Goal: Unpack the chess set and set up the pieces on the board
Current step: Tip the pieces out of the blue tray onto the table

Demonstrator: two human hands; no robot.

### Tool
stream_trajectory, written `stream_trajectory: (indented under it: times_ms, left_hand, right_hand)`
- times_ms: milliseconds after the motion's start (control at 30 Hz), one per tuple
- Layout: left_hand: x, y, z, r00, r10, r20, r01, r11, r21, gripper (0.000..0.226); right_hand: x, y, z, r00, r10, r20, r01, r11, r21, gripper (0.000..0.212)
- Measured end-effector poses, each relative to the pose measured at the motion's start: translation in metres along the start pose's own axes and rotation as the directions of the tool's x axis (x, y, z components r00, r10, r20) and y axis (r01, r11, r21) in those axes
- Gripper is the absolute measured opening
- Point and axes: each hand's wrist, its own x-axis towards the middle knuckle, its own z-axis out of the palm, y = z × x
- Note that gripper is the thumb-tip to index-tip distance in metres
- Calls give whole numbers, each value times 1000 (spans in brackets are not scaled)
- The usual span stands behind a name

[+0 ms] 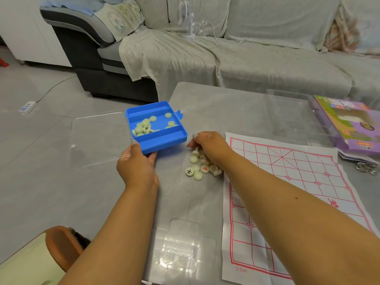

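A grey glass-topped coffee table (205, 103) stands before a sofa draped in pale cloth (267, 58). The left hand (136, 161) grips the near edge of a blue plastic tray (164, 138), tilted and held off the table's left edge, its clear lid (96, 138) hanging open. The right hand (207, 141) curls over a heap of cream round chess discs (202, 164) just left of the white paper board with red grid lines (298, 182); whether it pinches one I cannot tell. More cream discs (144, 127), some marked with black characters, lie in the tray. Tilted further, they would likely spill to the floor.
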Motion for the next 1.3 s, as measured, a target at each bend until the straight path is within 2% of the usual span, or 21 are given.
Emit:
stream_trajectory:
  times_ms: [67,133,167,433,467,533,600,667,733,833,967,1033,1100,1167,1233,1300]
  left_hand:
    - [0,0,0,1000,1,2,-1,1000,-1,16]
    - [-1,0,0,1000,1,-1,-1,1000,4,16]
    - [-1,0,0,1000,1,-1,-1,1000,6,16]
    - [-5,3,0,1000,-6,22,6,1000,11,16]
    - [-5,4,0,1000,-8,27,8,1000,11,15]
    - [-5,3,0,999,-12,33,12,1000,19,14]
    - [-4,3,-1,999,-16,33,15,1000,20,14]
    - [-3,3,0,999,-18,37,17,1000,15,14]
    - [-3,3,0,999,-19,38,18,1000,19,14]
    - [-5,4,0,999,-20,35,19,999,28,14]
    - [-7,5,0,999,-29,41,27,999,33,13]
    - [-7,6,-1,998,-32,53,29,999,45,13]
    - [-9,7,-1,997,-34,68,31,998,56,12]
    - [-12,8,0,996,-37,86,32,998,59,13]
    - [-16,8,2,993,-39,110,33,998,55,15]
    - [-19,8,3,989,-42,140,35,998,51,16]
  right_hand:
    - [-1,2,0,997,-13,-79,22,994,107,44]
    - [-2,4,4,978,88,-191,-17,937,349,46]
    - [-1,6,6,964,125,-234,-18,910,414,46]
    - [-2,5,7,906,197,-374,16,868,496,41]
    - [0,3,2,898,212,-386,-10,886,464,36]
    - [2,-2,-13,882,256,-396,-151,949,278,27]
    - [0,-4,-31,896,294,-334,-283,956,82,21]
    - [-10,-11,-44,882,448,-146,-455,891,-11,29]
    - [-26,-18,-48,798,602,9,-597,793,-119,35]
    - [-39,-20,-40,779,624,60,-602,771,-206,36]
    - [-42,-28,-32,800,590,105,-585,807,-74,33]
    - [-39,-30,-31,846,530,48,-526,847,-78,32]
    - [-33,-30,-31,933,333,-136,-353,922,-161,27]
    - [-29,-36,-32,955,77,-286,-144,965,-221,18]
    - [-22,-46,-29,946,-120,-302,48,971,-236,18]
    - [-11,-54,-25,944,-247,-220,177,939,-295,33]
